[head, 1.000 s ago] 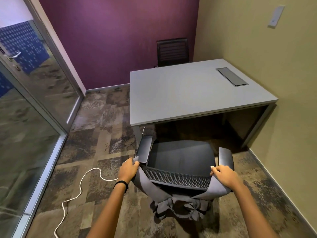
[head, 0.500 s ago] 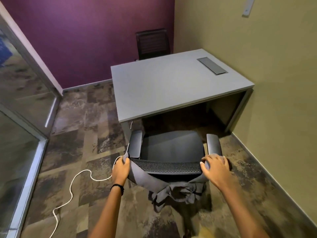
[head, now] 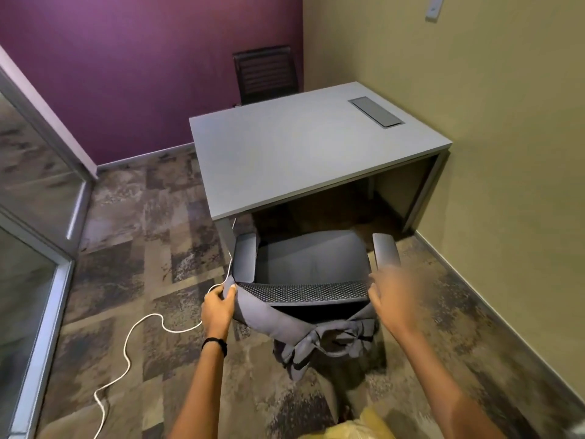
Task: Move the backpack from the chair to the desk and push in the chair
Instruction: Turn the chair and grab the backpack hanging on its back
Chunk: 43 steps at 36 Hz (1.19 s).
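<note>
A grey backpack (head: 332, 340) hangs behind the black office chair (head: 311, 258), its straps looped over the mesh backrest top (head: 304, 291). My left hand (head: 218, 307) is closed around the left strap (head: 262, 315) at the backrest's left corner. At the right corner sits my right hand (head: 391, 299), blurred by motion and touching the right strap; its grip is unclear. The chair faces the grey desk (head: 300, 147), with the seat's front edge just below the desk's near edge.
A white cable (head: 126, 346) snakes across the carpet left of the chair. A second dark chair (head: 264, 74) stands behind the desk at the purple wall. A glass partition (head: 28, 248) runs along the left. The desk's right side meets the olive wall, and a cable hatch (head: 376, 111) is set in its top.
The view has shifted so the desk and chair sit further right. My right hand has moved at the right corner and is now blurred. The left hand keeps its hold on the strap.
</note>
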Each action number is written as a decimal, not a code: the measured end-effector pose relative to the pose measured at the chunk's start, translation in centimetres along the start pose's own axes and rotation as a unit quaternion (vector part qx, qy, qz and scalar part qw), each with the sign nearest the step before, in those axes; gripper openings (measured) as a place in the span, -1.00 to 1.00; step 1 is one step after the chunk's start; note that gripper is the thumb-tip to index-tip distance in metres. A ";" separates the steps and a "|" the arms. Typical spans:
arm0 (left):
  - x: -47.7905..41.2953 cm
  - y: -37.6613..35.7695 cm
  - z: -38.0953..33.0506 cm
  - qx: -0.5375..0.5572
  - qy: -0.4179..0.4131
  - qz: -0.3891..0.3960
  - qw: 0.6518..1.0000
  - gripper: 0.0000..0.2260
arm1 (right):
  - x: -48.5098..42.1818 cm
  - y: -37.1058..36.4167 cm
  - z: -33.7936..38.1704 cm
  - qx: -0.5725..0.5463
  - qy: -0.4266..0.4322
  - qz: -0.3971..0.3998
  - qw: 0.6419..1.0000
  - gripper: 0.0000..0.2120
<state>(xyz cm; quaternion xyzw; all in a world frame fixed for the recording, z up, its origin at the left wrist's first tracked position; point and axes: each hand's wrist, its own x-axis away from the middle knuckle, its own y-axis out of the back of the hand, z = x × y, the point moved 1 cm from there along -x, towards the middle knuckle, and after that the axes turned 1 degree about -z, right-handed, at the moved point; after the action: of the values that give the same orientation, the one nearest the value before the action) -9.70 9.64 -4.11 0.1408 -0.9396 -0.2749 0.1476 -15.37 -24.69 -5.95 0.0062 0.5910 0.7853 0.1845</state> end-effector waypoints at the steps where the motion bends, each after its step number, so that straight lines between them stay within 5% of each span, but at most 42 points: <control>1: 0.0 0.0 0.0 0.002 0.000 -0.001 1.000 -0.75 | 0.0 0.0 0.0 -0.002 -0.001 0.001 1.000 -0.69; 5: 0.5 0.1 -0.2 0.022 -0.005 -0.004 1.000 -0.70 | 0.0 -0.1 0.1 -0.018 -0.006 0.000 1.000 -0.49; 11: 1.5 0.8 -0.2 0.056 -0.004 0.010 0.998 -0.57 | -0.4 -0.1 0.1 -0.018 -0.014 0.013 1.000 -0.54; 23: 3.4 -0.7 4.3 0.272 0.203 0.116 0.933 -0.62 | -0.4 -0.1 -0.1 -0.011 -0.002 0.028 1.000 -0.46; 30: 2.6 -4.1 3.0 0.226 0.207 0.140 0.942 -0.67 | -0.5 0.3 -0.3 -0.008 0.015 0.049 0.999 -0.58; 34: 3.0 -6.0 2.1 0.184 0.186 0.177 0.949 -0.96 | -0.7 0.4 -0.4 0.006 0.013 0.060 0.998 -0.55; 39: 4.5 -9.1 1.1 0.078 0.130 0.256 0.955 -0.68 | -0.7 0.6 -0.4 0.006 0.008 0.077 0.997 -0.43; 43: 6.0 -11.1 0.0 0.010 0.147 0.363 0.920 -0.53 | -0.7 0.9 -0.4 0.000 0.010 0.078 0.997 -0.41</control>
<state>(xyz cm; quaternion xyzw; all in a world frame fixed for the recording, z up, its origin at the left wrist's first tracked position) -13.21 -1.46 -9.12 -0.1702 -0.8966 -0.1696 0.3720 -15.08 -25.45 -5.09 0.0442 0.5905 0.7973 0.1168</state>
